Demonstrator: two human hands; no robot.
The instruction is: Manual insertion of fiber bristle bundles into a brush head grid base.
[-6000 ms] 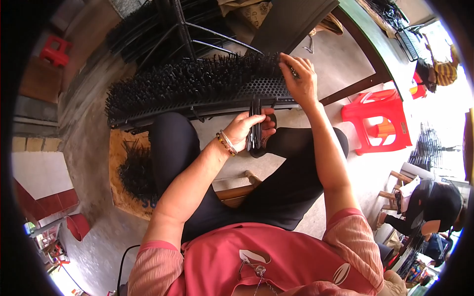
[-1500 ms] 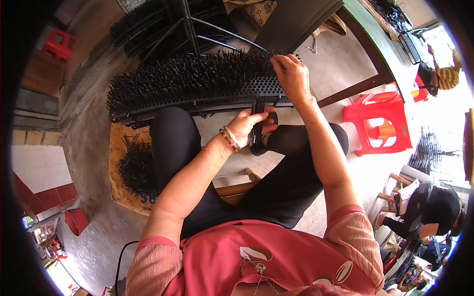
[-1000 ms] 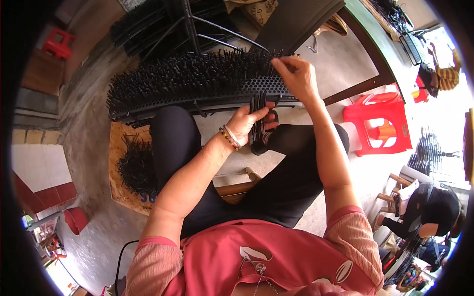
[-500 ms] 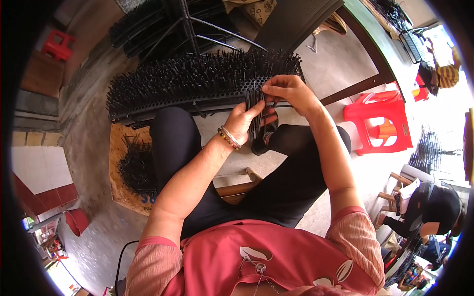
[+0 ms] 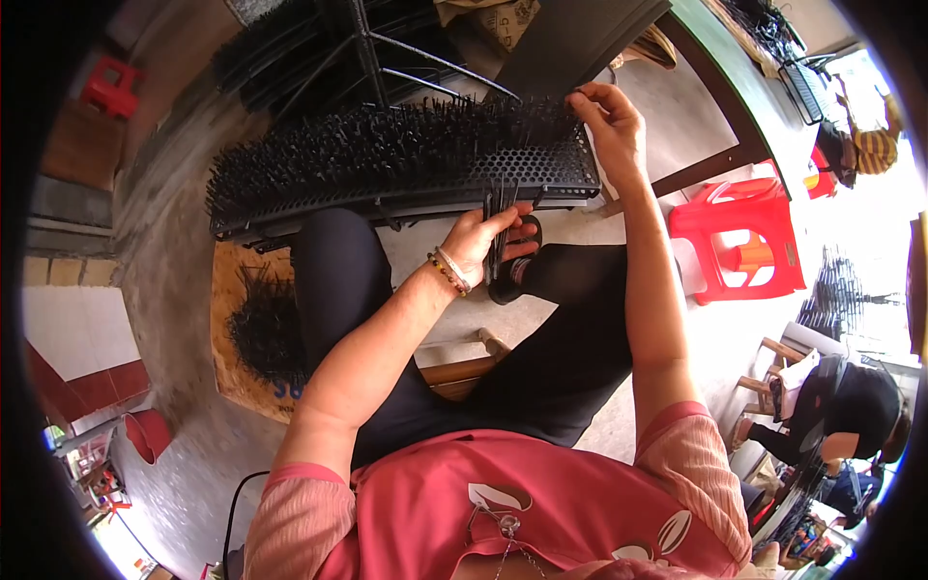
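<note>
In front of my knees lies a long black perforated rack, with many thin black rods standing upright in its holes. A stretch of bare holes shows along its near right part. My left hand is closed around a bundle of thin black rods, just off the rack's near edge. At the rack's far right corner, my right hand has thumb and forefinger pinched together beside the standing rods. Whatever is between those fingertips is too small and dark to make out.
A piece of cardboard with a heap of black rods lies by my left knee. A red stool stands at the right, under the green-topped table. Black metal bars rise behind the rack. Another person sits far right.
My right hand has moved from beside the bundle in my left hand, away and to the right, to the rack's far corner. My left hand keeps the bundle in nearly the same place.
</note>
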